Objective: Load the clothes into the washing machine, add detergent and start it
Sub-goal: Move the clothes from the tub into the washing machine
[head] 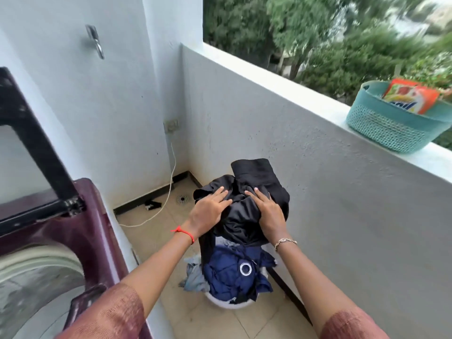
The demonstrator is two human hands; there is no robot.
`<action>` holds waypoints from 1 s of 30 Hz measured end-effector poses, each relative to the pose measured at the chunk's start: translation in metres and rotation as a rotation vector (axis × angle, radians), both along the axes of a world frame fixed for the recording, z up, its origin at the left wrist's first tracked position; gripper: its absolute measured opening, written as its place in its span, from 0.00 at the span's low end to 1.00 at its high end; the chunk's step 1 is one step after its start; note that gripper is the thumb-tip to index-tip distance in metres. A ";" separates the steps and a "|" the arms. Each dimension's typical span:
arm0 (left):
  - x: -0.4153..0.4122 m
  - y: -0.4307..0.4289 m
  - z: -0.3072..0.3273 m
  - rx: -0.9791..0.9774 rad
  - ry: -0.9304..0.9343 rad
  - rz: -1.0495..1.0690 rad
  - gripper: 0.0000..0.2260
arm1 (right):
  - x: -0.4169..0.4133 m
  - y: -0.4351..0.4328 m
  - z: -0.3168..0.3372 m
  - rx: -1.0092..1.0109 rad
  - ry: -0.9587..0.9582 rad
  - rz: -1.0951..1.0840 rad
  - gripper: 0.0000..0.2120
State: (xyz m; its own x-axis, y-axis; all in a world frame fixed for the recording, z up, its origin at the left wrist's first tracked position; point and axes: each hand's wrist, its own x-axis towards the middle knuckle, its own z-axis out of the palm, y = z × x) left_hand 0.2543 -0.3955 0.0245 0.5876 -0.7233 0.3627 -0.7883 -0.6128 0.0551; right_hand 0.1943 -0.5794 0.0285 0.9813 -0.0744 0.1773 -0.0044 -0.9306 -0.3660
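The left hand [209, 211] and the right hand [267, 211] lie side by side, a little apart, on a bundle of black clothing [247, 204]. The fingers are spread flat over the cloth; whether they grip it or only press on it cannot be told. A red thread [186, 232] circles the left wrist and a chain bracelet [285, 242] the right.

The black bundle sits above a white laundry basket [227, 303] that stands on the tiled floor [244, 324], close to the base of the balcony wall [342, 204]. Dark blue clothes [232, 270] fill the basket under the bundle, and a pale blue piece [194, 277] hangs over its left rim.

Left of the basket stands the maroon top-loading washing machine [80, 228], its lid [31, 148] raised and its drum [39, 285] showing. Above and right of the basket, on top of the balcony wall, rests a teal basket [391, 133] holding an orange detergent packet [411, 95].
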 end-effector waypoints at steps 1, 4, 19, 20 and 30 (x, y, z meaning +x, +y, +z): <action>-0.004 0.004 0.010 -0.019 -0.015 0.010 0.23 | -0.001 0.003 0.008 0.001 -0.034 0.011 0.34; -0.021 0.021 0.041 -0.041 -0.083 0.056 0.23 | -0.007 0.016 0.038 -0.009 -0.133 0.057 0.34; -0.138 0.186 0.176 -0.128 -0.506 0.328 0.19 | -0.067 0.171 0.167 0.136 -0.516 0.412 0.37; -0.148 0.200 0.182 -0.137 -0.530 0.348 0.20 | -0.071 0.184 0.171 0.150 -0.533 0.438 0.38; -0.223 0.329 0.167 -0.056 -0.640 0.592 0.18 | -0.106 0.320 0.162 0.223 -0.527 0.657 0.37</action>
